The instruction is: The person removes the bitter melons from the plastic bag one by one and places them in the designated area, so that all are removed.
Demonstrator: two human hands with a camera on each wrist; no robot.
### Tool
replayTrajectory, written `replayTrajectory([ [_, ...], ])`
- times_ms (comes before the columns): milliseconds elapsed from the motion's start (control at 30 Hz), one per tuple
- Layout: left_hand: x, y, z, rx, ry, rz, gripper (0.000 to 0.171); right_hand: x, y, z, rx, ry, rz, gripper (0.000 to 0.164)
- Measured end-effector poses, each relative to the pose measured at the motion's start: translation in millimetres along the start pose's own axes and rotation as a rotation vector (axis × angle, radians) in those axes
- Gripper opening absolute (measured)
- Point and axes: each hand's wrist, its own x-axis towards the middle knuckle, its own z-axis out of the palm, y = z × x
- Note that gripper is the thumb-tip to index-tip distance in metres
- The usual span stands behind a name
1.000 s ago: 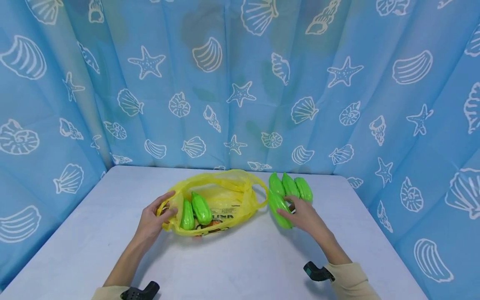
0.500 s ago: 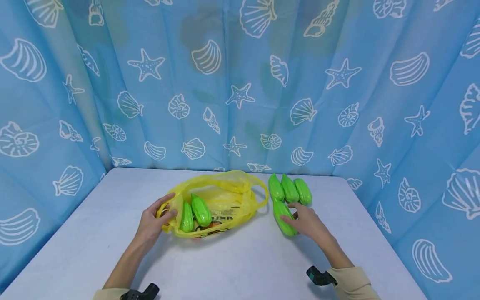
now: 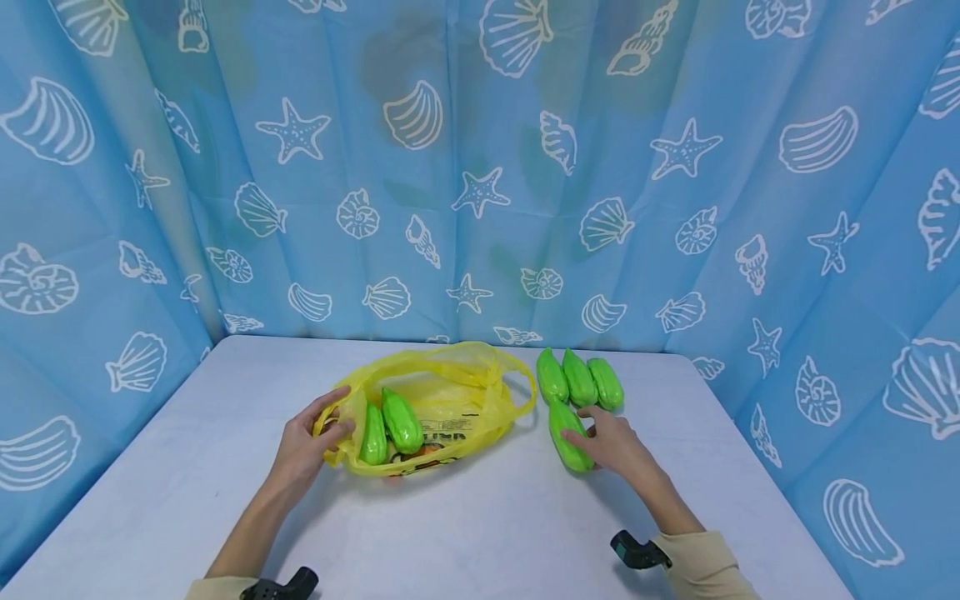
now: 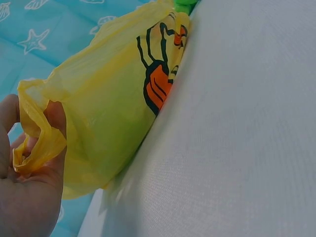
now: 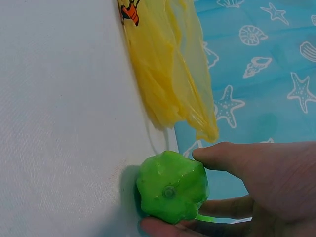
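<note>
My left hand (image 3: 300, 442) holds the left handle of a yellow plastic bag (image 4: 98, 108), with the handle looped over the fingers in the left wrist view. The bag lies with its mouth wide, and two glossy green ribbed gourds (image 3: 402, 421) show inside it. To the right of the bag, my right hand (image 3: 615, 442) grips another green ribbed gourd (image 5: 172, 185) between thumb and fingers. Its bumpy end with a round stem spot faces the right wrist camera. Just behind it, three more such gourds (image 3: 579, 377) lie side by side.
All this stands on a white table (image 3: 480, 533). A blue curtain (image 3: 465, 167) with white seashell and starfish prints hangs along the back and both sides. The bag's right handle (image 3: 525, 387) arches up close to the row of gourds.
My right hand and the gourd in it have shifted slightly toward me and to the right, then stayed nearly still. The left hand keeps its hold on the bag.
</note>
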Motion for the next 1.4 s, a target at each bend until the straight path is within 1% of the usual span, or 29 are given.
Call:
replayTrajectory([
  [333, -2.0, 2.0, 0.4, -0.008, -0.001, -0.002, 0.057, 1.3, -3.3, 2.0, -0.006, -0.012, 0.023, 0.065],
  [533, -0.3, -0.8, 1.1, 0.008, 0.002, 0.006, 0.057, 0.6, -4.4, 0.8, -0.021, -0.023, 0.015, 0.067],
  [767, 0.3, -1.2, 1.3, 0.001, 0.002, 0.010, 0.057, -0.3, -3.0, -1.0, -0.026, -0.030, -0.006, 0.070],
  [933, -0.4, -1.0, 1.3, -0.009, -0.003, 0.008, 0.057, -0.7, -1.9, -1.1, -0.040, -0.035, 0.006, 0.071],
  [1100, -0.3, -2.1, 0.2, 0.004, -0.005, 0.018, 0.057, -2.5, -2.5, -3.1, -0.046, -0.038, 0.020, 0.071],
  [1400, -0.3, -1.7, -0.6, 0.004, -0.007, 0.019, 0.057, -4.1, -8.1, -10.0, -0.086, -0.032, 0.012, 0.071],
])
